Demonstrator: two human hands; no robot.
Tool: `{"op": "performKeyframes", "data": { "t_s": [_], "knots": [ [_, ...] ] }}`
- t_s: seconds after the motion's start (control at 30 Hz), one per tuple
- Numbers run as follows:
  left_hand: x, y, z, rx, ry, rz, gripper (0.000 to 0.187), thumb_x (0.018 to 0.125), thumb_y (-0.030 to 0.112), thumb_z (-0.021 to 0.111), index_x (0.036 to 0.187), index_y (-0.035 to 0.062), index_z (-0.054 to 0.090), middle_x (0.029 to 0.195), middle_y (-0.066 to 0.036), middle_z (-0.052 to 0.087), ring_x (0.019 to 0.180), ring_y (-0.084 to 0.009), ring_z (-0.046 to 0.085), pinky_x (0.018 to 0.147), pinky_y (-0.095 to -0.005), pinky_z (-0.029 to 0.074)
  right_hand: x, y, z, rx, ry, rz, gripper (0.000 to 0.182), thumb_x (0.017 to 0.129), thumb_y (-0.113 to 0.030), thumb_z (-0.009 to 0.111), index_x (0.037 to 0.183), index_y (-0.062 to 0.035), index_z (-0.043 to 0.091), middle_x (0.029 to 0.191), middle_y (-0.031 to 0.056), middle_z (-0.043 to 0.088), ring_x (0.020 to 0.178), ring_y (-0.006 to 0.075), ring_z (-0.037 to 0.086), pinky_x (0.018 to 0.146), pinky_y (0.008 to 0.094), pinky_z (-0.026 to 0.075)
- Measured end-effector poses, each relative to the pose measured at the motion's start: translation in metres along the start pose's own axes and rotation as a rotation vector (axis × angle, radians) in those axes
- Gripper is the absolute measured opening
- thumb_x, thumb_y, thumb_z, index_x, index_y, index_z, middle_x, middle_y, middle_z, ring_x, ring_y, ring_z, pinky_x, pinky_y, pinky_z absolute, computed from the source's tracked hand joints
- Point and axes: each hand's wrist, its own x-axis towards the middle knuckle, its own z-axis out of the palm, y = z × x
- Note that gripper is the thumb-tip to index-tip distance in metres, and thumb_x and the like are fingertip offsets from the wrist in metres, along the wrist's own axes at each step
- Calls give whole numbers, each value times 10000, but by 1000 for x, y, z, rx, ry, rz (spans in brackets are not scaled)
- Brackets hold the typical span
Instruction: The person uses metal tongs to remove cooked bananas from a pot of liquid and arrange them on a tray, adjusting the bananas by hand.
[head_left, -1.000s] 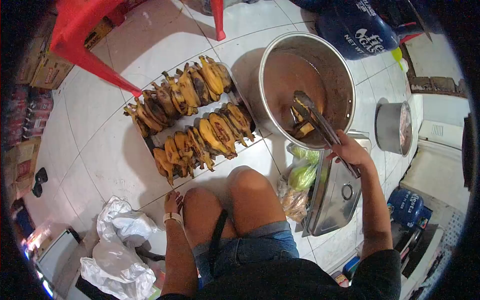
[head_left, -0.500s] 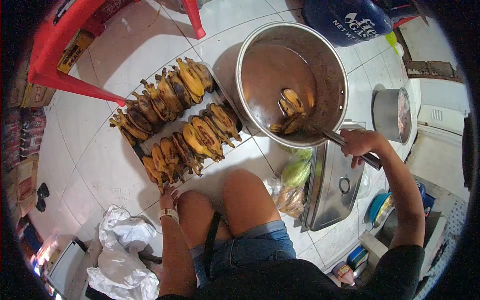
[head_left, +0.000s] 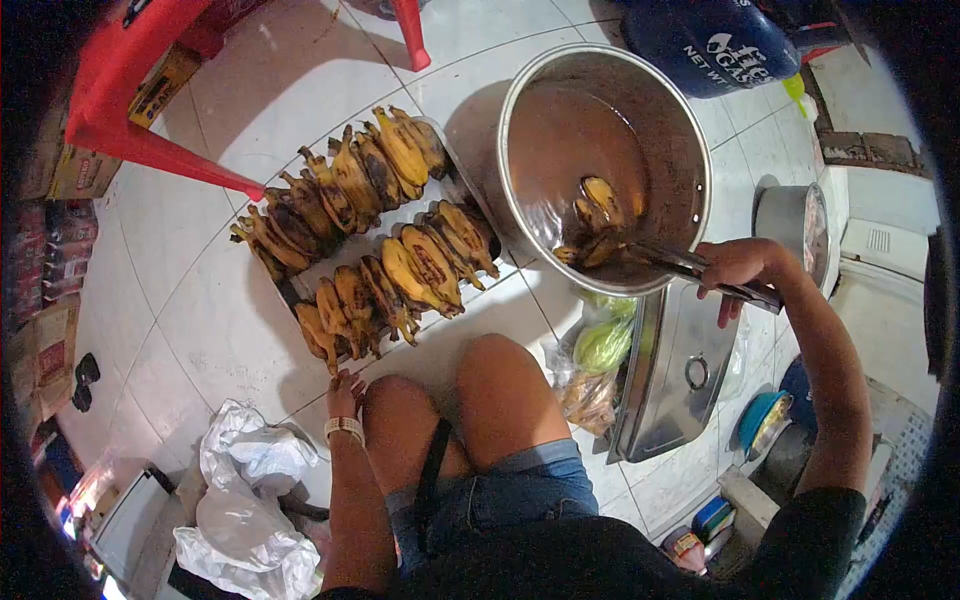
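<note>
In my right hand is a pair of metal tongs, gripped by the handle over the rim of a large metal pot. The tong ends reach down to several cooked bananas in the brown liquid inside. My left hand has its fingers apart, close to the stem end of the nearest banana on a metal tray; whether it touches cannot be made out. Two rows of browned, yellow bananas lie along that tray.
A red plastic stool stands behind the tray. Right of my knees are a lidded steel pan and bagged green produce. A blue gas cylinder and another pot stand beyond. A white plastic bag lies at left.
The view has shifted slightly, so everything sits a little further right. The tongs stay in the pot by the bananas, their two arms now showing slightly apart.
</note>
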Motion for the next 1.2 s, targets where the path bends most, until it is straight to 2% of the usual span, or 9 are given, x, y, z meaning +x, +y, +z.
{"op": "performKeyframes", "data": {
  "t_s": [0.23,0.33,0.5,0.53,0.57,0.67,0.9,0.97,1.2],
  "knots": [
    [2,1,-1,28,-9,5,279,817,224,431,1058,85,420,936,-53,548,757,-148,539,534,-227,410,0,5,-1,38,-95,94,524,706,-101,407,1135,11,128,1036,245,384,682,368,567,603,388,517],
    [4,1,-1,47,-8,5,289,820,232,426,1067,82,412,942,-53,546,766,-146,538,536,-227,409,8,9,1,43,26,121,454,736,-124,417,1115,-17,191,981,233,428,722,354,565,623,418,500],
    [9,-4,-5,7,-48,0,344,786,245,478,1082,82,411,974,-72,533,847,-206,517,653,-316,428,39,9,-2,265,18,-77,436,769,-137,380,1136,-29,172,963,224,434,707,342,564,618,433,494],
    [9,-4,-5,29,-41,-6,347,786,253,479,1082,85,410,970,-67,536,833,-198,520,641,-309,425,39,3,1,216,64,-56,351,793,-186,382,1085,-31,266,866,170,491,614,251,567,536,365,501],
    [10,-4,-6,51,-34,-12,350,785,261,480,1082,88,409,965,-61,539,818,-191,522,630,-302,423,45,2,1,212,61,-58,351,793,-186,382,1085,-31,266,866,170,491,614,251,567,536,365,501],
    [4,0,-7,77,-15,-13,349,784,264,480,1081,96,409,958,-54,543,789,-177,525,615,-289,418,56,-3,4,122,207,-118,338,824,-348,360,1038,-89,400,635,49,504,437,102,456,364,245,402],
    [29,-21,-20,40,-33,0,348,782,276,485,1078,109,413,964,-50,543,763,-173,529,609,-284,420,38,14,45,171,541,-238,355,831,-323,397,1057,-50,413,653,18,464,428,67,417,347,200,347],
    [45,-30,-29,-231,-182,-54,330,795,262,470,1083,118,397,959,-53,545,748,-176,534,581,-269,424,33,21,63,293,621,-330,382,825,-293,425,1115,-47,394,670,12,445,418,50,388,342,193,320],
    [24,5,-3,-95,8,-10,232,837,192,380,1041,80,380,885,-40,540,689,-144,567,476,-228,408,-2,17,128,477,809,-649,428,820,-229,451,1186,-44,332,772,17,469,425,12,331,353,159,271]
  ]
}}
